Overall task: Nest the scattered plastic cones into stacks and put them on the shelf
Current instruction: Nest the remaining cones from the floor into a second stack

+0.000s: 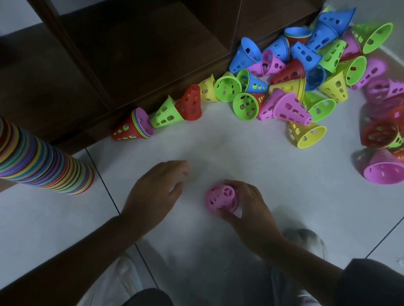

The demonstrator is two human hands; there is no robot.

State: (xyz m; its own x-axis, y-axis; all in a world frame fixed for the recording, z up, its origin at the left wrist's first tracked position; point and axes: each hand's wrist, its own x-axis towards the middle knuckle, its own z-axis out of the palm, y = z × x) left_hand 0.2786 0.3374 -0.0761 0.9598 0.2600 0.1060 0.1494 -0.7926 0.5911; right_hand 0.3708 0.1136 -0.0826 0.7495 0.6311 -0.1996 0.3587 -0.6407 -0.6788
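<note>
- While I'm crouched on the floor (pixel 256 148), the tall nested stack (pixel 33 158) stands way over on the left, rims striped in loads of colours, right in front of the dark wooden shelf (pixel 119 57).
- My left hand (pixel 155 193) hovers flat above the tiles, fingers loose and straight, holding nothing, its grip apart.
- Past it, a short red-bottomed stack (pixel 130 129) lies on its side by the shelf base.
- My right hand (pixel 247 210) has its grip clamped on a pink cone (pixel 220 197), thumb and fingers curled round the wide rim, narrow end pointing up at me. Can't tell if it's touching the floor.
- Over right, the scattered cones (pixel 299 78) sit in a messy heap against the shelf corner: blue, green, yellow, red, pink, mostly tipped over.
- Far right, another pink cone (pixel 385 168) lies near some red ones.
</note>
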